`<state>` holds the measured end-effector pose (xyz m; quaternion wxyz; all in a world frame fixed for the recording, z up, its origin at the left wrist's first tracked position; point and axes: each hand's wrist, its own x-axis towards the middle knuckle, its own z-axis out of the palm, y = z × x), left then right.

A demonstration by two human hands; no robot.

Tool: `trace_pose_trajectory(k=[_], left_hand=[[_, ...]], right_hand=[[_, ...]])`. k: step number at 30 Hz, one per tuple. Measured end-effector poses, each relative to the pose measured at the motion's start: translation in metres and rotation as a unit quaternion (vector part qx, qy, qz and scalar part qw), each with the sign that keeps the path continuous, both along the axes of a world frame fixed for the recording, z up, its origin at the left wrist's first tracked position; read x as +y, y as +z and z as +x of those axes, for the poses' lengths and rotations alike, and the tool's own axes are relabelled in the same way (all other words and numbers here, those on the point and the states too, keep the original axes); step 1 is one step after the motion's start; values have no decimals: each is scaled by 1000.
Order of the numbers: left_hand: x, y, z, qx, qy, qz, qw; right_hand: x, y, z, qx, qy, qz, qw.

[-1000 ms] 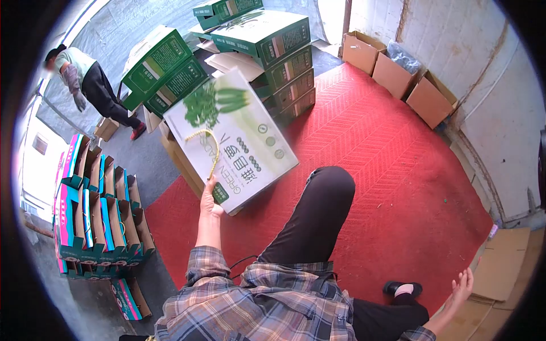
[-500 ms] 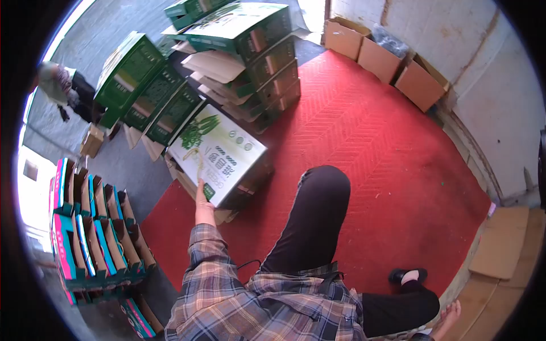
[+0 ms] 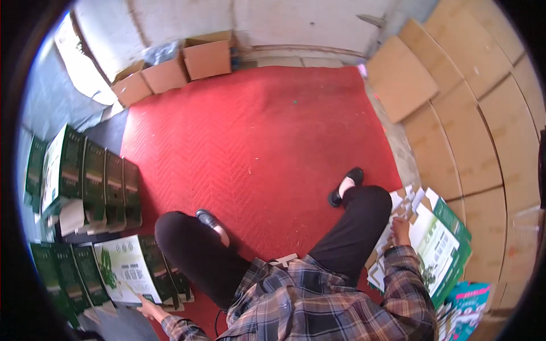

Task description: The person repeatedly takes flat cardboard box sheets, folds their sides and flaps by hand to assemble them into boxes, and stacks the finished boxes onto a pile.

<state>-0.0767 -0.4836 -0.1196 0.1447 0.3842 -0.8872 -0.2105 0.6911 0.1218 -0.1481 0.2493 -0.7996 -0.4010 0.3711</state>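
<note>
My left hand (image 3: 151,308) is at the lower left, at the edge of a white-topped green box (image 3: 128,267) printed with vegetables; its fingers are partly hidden, and I cannot make out whether they grip it. Green boxes (image 3: 57,273) stand against that box on its left. On my right side, my right hand (image 3: 400,229) lies at the edge of a pile of flat printed cardboard sheets (image 3: 438,244), white and green. The fingers look curled, but what is between them is too small to tell.
A stack of green boxes (image 3: 102,182) stands at the left. Open brown cartons (image 3: 207,59) line the far wall. Flat brown cardboard (image 3: 460,136) covers the right side. Pink and teal sheets (image 3: 469,301) lie at the lower right. My legs rest over the red mat (image 3: 261,131).
The view has swung right. The other person and the pink-teal box stack have left it. The white-topped box now stands beside the green boxes. My right hand has reached the flat sheets.
</note>
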Motion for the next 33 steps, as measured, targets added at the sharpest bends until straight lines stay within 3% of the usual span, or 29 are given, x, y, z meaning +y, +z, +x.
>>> trace_pose_trajectory(k=[2,3,4,5,6,8,10,13,14,16,17,18,20,21,23,26,27,28,29,33], left_hand=[[5,18,-3,-26,-95,-59,993],[15,19,-9,25,-132,-116,984],[19,15,-16,77,-170,-169,968],[33,9,-29,188,-223,-149,945],[46,17,-41,198,-274,-144,930],[140,89,-7,265,-362,14,894],[198,121,-4,345,-458,123,810],[288,178,24,342,-543,192,742],[317,190,34,347,-567,202,719],[368,203,53,272,-590,343,678],[390,204,58,250,-641,328,647],[412,202,64,228,-690,312,612],[455,196,83,212,-754,238,575],[471,188,89,211,-757,241,570],[495,167,99,162,-844,181,477],[503,122,103,83,-857,195,470],[504,111,102,81,-857,198,468],[505,105,105,24,-831,257,493],[504,101,106,-32,-798,313,515],[498,110,106,21,-846,209,491]], right_hand=[[-21,-22,17,-3,-11,4,1000],[-20,-104,87,-186,134,90,969],[-34,-120,103,-79,99,126,984],[-47,-101,95,-78,62,88,991],[-58,-78,86,-78,4,32,996],[-80,-37,75,-75,-71,-43,994],[-100,-26,83,-54,-114,-60,990],[-138,-35,118,173,-275,-9,946],[-147,-35,125,174,-282,-9,943],[-175,-46,147,323,-280,-19,904],[-197,-58,143,89,-163,25,982],[-206,-52,134,89,-170,27,981],[-222,-34,120,120,-460,20,880],[-235,-49,127,170,-486,67,855],[-242,-29,117,172,-510,47,841],[-236,-17,110,165,-547,23,821],[-234,-17,113,219,-541,56,810],[-229,-16,114,272,-531,88,797],[-219,-20,112,235,-556,73,794],[-200,-22,111,254,-579,86,770]])
